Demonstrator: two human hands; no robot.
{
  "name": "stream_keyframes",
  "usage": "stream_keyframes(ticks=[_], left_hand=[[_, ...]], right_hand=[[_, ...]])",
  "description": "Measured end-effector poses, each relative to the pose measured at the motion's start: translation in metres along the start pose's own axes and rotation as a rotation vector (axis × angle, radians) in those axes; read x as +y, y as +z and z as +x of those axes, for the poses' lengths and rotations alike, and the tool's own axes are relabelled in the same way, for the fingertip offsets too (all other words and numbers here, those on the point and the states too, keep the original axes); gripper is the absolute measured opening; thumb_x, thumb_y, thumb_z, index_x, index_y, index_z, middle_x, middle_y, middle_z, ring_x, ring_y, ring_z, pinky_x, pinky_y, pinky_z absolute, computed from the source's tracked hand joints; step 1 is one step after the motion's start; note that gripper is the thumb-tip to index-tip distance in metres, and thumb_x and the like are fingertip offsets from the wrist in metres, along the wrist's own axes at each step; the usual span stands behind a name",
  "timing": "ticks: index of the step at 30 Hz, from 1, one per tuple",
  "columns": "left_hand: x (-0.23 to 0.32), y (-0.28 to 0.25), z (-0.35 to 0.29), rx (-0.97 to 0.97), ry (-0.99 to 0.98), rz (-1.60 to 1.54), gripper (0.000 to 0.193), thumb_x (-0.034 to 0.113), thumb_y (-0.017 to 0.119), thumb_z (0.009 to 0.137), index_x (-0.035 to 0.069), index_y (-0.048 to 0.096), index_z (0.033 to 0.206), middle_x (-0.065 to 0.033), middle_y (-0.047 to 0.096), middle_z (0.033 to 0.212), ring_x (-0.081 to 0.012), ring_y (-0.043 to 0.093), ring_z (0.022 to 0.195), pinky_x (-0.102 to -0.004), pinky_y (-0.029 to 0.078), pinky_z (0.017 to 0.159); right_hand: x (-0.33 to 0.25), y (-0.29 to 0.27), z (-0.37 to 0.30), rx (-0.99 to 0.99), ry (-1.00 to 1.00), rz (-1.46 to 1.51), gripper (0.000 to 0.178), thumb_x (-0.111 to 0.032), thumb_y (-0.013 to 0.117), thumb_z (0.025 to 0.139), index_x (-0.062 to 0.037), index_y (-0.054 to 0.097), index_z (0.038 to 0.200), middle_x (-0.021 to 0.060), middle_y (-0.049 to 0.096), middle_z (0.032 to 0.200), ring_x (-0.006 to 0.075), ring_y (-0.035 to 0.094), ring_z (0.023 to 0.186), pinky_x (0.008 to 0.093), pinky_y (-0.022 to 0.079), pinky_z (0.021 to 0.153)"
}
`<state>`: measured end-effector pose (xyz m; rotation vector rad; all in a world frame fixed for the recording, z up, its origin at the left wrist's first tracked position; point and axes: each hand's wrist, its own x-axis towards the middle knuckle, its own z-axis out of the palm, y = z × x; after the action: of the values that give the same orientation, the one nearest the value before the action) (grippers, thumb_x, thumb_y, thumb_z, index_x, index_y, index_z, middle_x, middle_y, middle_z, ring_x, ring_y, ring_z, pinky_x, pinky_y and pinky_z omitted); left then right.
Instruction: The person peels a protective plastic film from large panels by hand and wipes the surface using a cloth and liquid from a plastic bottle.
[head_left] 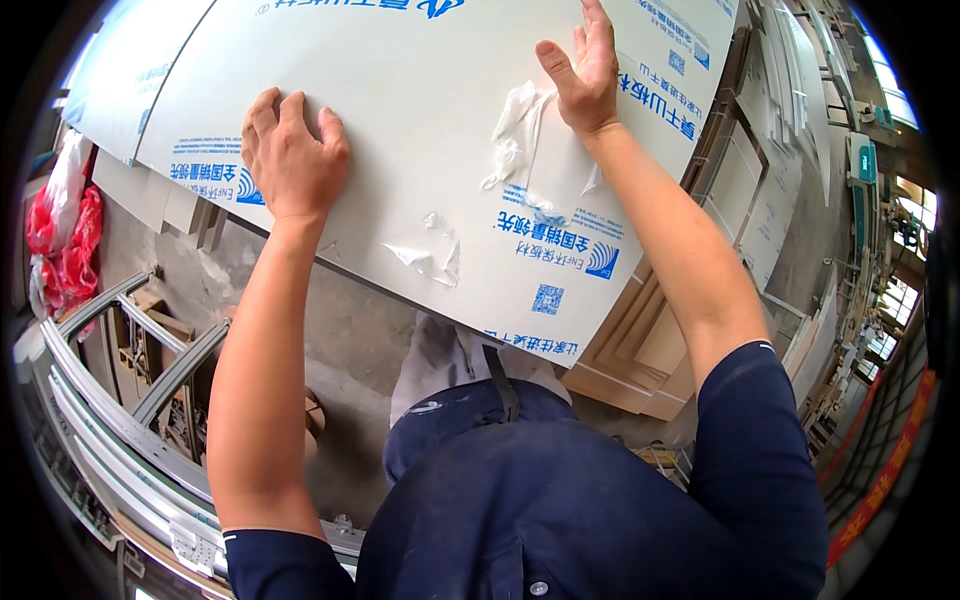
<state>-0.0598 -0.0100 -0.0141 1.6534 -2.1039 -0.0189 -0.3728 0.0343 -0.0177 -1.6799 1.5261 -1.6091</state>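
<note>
In front of me lies a large pale board [400, 100] covered in protective film with blue print. My left hand [295, 155] rests on it near the left part of its front edge, fingers bent and apart, nothing visible in them. My right hand [588, 85] is over the right part, thumb and fingers stretched out, its wrist beside a crumpled strip of white film [518, 130]. A torn patch with loose film [430, 250] shows nearer to my body. Whether my right palm touches the board I cannot tell.
Brown boards [640, 345] are stacked under the right end. At left stands a metal frame with rails [130, 400], with red and white plastic bags [70, 225] beyond it. More panels [800, 100] lean at far right. Concrete floor [350, 345] shows below the front edge.
</note>
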Motion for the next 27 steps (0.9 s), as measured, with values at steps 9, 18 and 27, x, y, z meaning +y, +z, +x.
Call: stream_keyframes(ticks=[9, 18, 27], left_hand=[[-0.007, -0.003, -0.001, -0.027, -0.024, 0.017, 0.042, 0.030, 0.059, 0.087, 0.005, 0.065, 0.119, -0.0151, 0.048, 0.140, -0.0337, 0.040, 0.134, -0.0460, 0.030, 0.111], [-0.002, -0.008, 0.003, -0.086, -0.059, 0.054, 0.041, 0.029, 0.057, 0.088, 0.005, 0.064, 0.121, -0.0157, 0.047, 0.141, -0.0335, 0.039, 0.135, -0.0461, 0.029, 0.113], [0.002, -0.006, 0.003, -0.101, -0.044, 0.082, 0.040, 0.026, 0.056, 0.089, 0.005, 0.062, 0.122, -0.0143, 0.045, 0.142, -0.0332, 0.038, 0.135, -0.0456, 0.030, 0.112]], right_hand=[[-0.010, 0.000, -0.016, -0.099, -0.225, -0.282, 0.082, -0.046, 0.074, 0.083, -0.0042, 0.040, 0.146, 0.0206, 0.042, 0.148, 0.0382, 0.039, 0.138, 0.0439, 0.034, 0.113], [-0.086, 0.023, -0.101, -0.160, 0.013, -0.052, 0.087, -0.042, 0.071, 0.085, 0.0018, 0.033, 0.149, 0.0237, 0.031, 0.156, 0.0384, 0.030, 0.145, 0.0463, 0.025, 0.118], [-0.114, -0.053, -0.128, -0.163, 0.180, -0.318, 0.059, -0.020, 0.071, 0.081, 0.0024, 0.054, 0.134, 0.0230, 0.050, 0.142, 0.0390, 0.042, 0.139, 0.0448, 0.033, 0.115]])
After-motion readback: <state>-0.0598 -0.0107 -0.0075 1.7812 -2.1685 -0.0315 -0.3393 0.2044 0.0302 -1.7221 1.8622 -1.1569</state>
